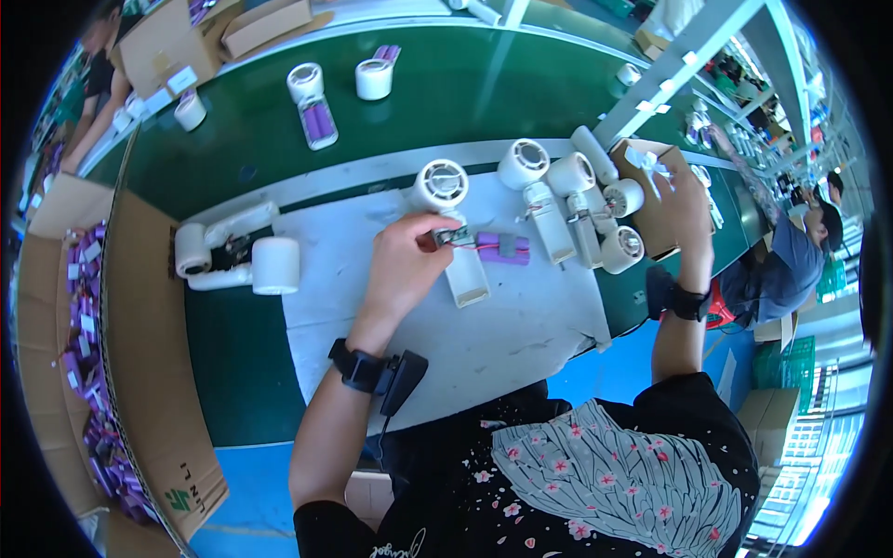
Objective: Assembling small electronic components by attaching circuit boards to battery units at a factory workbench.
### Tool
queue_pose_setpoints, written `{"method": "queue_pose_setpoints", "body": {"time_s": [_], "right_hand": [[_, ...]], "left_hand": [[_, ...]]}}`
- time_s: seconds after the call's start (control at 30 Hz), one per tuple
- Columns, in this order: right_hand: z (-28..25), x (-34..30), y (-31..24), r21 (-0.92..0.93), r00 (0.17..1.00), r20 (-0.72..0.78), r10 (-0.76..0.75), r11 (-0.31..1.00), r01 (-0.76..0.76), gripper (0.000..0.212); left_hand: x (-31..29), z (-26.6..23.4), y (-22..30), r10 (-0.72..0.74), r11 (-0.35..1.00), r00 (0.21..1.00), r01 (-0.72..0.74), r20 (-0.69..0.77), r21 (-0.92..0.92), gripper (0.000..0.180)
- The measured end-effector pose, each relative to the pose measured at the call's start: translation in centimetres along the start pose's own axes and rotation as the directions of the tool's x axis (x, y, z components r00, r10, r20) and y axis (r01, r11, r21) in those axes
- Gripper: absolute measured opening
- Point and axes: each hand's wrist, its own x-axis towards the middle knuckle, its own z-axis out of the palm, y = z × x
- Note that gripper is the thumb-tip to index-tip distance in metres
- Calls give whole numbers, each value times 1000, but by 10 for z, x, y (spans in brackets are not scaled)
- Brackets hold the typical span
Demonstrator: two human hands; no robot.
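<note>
My left hand (409, 260) is closed on a white handheld fan (465, 279), its thumb and finger pinching at the small circuit board (453, 237) in the opened handle. The round fan head (441, 185) points away from me. Red wires run from the board to a purple battery pack (505, 248) lying just right of the handle on the white cloth (409, 339). Over at the right, my right hand (686, 209) reaches into a small cardboard box (658, 240) beside white plastic pieces (649, 167). Its fingertips are partly hidden, and whether they grip a piece cannot be made out.
Several open white fans (549, 219) stand right of the cloth; more white fans (276, 265) lie at left. Beyond a rail, fans with purple batteries (317, 121) sit on the green surface (233, 139). A large carton (153, 353) of battery packs borders the left. Other people work nearby.
</note>
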Motion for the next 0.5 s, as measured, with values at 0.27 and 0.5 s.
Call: {"method": "queue_pose_setpoints", "body": {"time_s": [0.27, 0.5], "right_hand": [[59, -78, -88, 497, 649, 102, -754, 604, 623, 43], [48, -56, -99, 653, 365, 640, -676, 729, 205, 55]], "left_hand": [[0, -5, 5, 19, 999, 1000, -20, 19, 41, 30], [0, -5, 4, 102, 990, 995, -104, 19, 100, 29]]}}
